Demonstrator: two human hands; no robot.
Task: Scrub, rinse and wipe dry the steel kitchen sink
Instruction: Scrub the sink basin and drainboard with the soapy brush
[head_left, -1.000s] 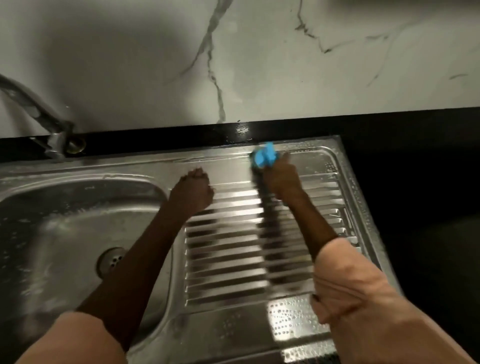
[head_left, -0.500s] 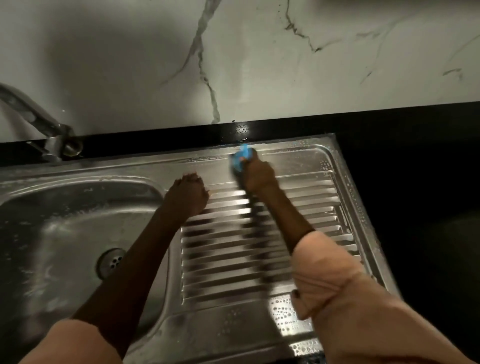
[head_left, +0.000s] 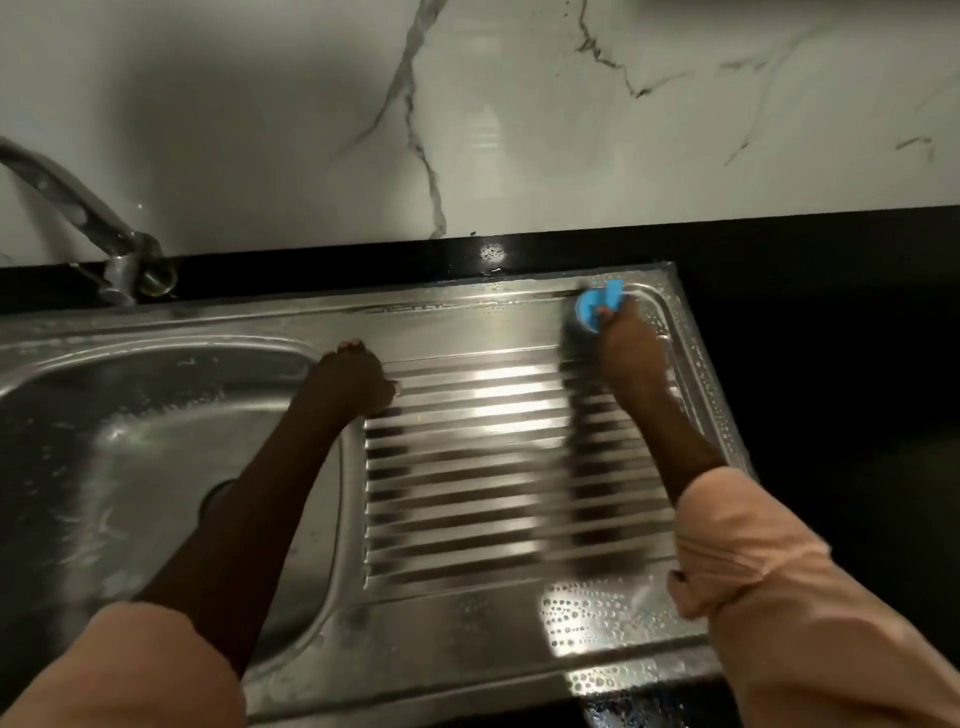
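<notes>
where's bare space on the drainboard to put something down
Bare: the ribbed middle between the left hand and right hand, and the beaded front strip. Crowded: the far right corner, where the right hand holds the blue scrubber.

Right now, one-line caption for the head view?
Right hand scrubs the steel sink drainboard's far corner with a blue scrubber; left hand braces beside the basin.
</notes>
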